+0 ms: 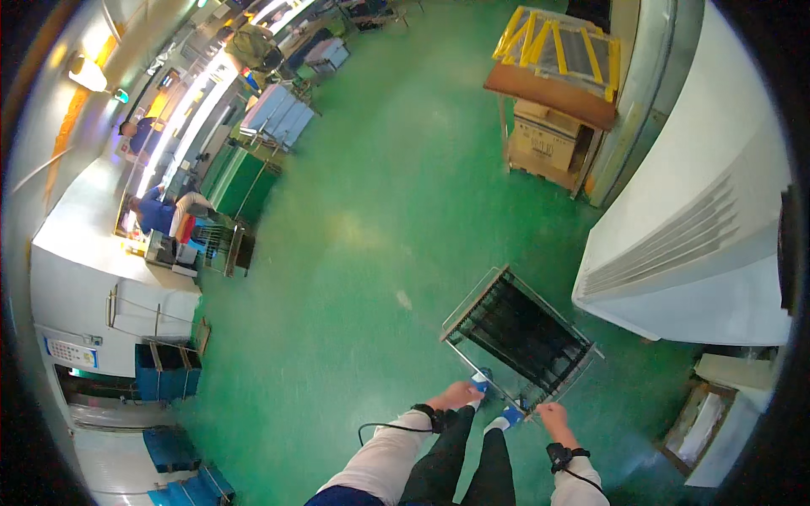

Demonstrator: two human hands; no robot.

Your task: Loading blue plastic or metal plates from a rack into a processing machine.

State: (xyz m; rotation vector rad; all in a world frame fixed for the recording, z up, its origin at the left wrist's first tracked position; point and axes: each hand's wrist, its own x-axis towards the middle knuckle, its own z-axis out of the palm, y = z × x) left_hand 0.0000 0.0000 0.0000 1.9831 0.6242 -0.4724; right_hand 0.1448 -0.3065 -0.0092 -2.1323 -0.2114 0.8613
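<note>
A metal-framed rack (527, 333) with dark slots inside stands on the floor just ahead of my feet, set at a slant. My right hand (553, 415) is closed at the rack's near corner, its fingers on the frame. Beside the rack's near-left rail is my left hand (460, 395), with its fingers curled in; whether they hold the rail is too small to make out. Each wrist wears a black band with a cable. Below the rail, my blue-and-white shoes (511, 414) show.
A white slatted cabinet (675, 261) rises close on the right. Beyond it, a brown-topped table (553, 93) has a carton (544, 143) underneath. Several people sit along a lit workbench (181, 110) at far left. Blue bins (167, 371) line the left wall.
</note>
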